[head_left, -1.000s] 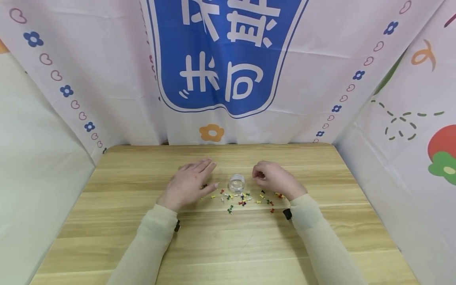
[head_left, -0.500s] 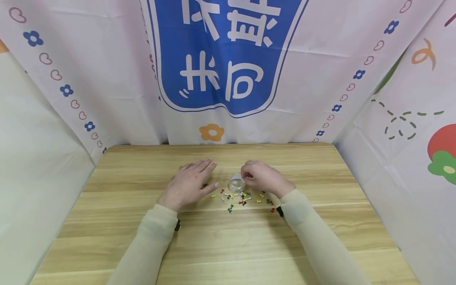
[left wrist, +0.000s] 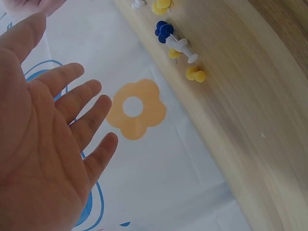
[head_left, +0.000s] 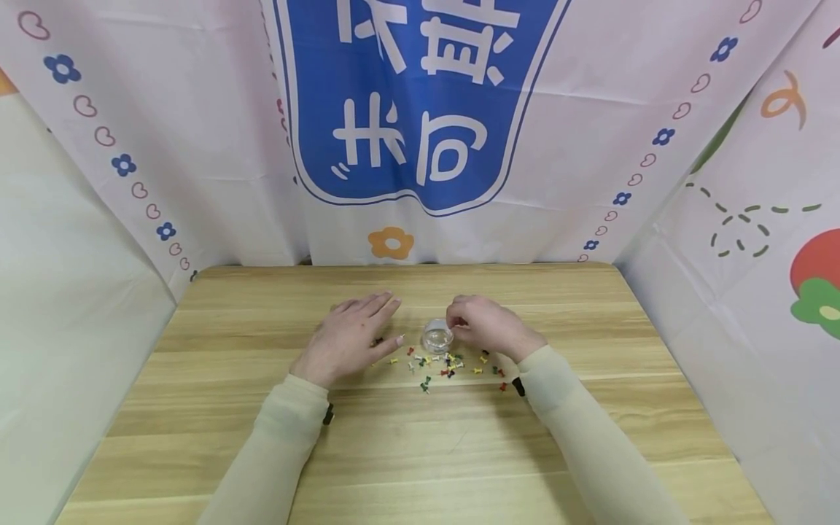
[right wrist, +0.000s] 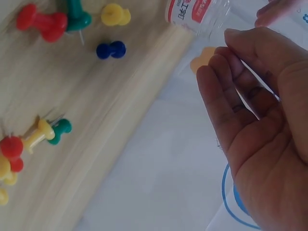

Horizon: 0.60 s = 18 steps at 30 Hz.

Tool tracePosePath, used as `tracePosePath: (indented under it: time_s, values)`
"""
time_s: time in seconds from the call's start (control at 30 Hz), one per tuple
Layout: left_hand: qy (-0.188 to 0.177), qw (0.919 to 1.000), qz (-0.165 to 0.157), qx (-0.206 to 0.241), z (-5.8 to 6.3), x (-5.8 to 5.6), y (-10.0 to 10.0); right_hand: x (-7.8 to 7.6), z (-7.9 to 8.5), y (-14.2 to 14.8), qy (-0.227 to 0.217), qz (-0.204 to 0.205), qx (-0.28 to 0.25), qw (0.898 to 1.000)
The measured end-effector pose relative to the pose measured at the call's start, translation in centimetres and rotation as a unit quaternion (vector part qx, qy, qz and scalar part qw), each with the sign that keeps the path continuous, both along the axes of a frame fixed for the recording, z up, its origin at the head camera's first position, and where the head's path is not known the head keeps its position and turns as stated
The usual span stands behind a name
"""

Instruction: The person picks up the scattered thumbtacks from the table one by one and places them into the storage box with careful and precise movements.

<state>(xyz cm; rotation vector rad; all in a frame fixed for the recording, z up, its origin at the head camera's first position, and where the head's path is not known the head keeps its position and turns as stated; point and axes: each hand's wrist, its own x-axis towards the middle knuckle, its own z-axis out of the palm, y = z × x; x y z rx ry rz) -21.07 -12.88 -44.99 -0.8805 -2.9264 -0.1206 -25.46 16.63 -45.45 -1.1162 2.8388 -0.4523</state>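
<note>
A small clear jar (head_left: 437, 337) stands on the table among scattered push pins (head_left: 450, 364). In the right wrist view the jar (right wrist: 199, 14) shows a white and red label. My right hand (head_left: 488, 326) is at the jar's right side, thumb and fingers bent and their tips close together by its rim. In the right wrist view the right hand (right wrist: 260, 106) shows no pin between its fingertips, though part of that spot is hidden. My left hand (head_left: 351, 339) lies left of the jar, palm down. Its fingers are extended and spread in the left wrist view, with nothing in them.
Yellow, white and blue push pins (left wrist: 180, 45) lie near the left hand. Red, green, yellow and blue push pins (right wrist: 110, 49) lie about the right hand. The wooden table (head_left: 420, 452) meets a printed cloth (head_left: 249, 182) along its far edge.
My right hand has moved left from beside the jar to its rim, then stayed almost still for the last half second. The left hand has not visibly moved.
</note>
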Motion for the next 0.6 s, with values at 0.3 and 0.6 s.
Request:
tracePosePath:
  time_s: [0.3, 0.6]
  values:
    - [-0.009, 0.9999, -0.005, 0.001, -0.1, 0.0, 0.2, 0.2, 0.0, 1.8, -0.008, -0.029, -0.012, 0.999]
    - [-0.024, 0.9997, 0.000, -0.005, 0.0, 0.1, 0.4, 0.6, -0.2, 3.4, -0.030, -0.056, -0.007, 0.998]
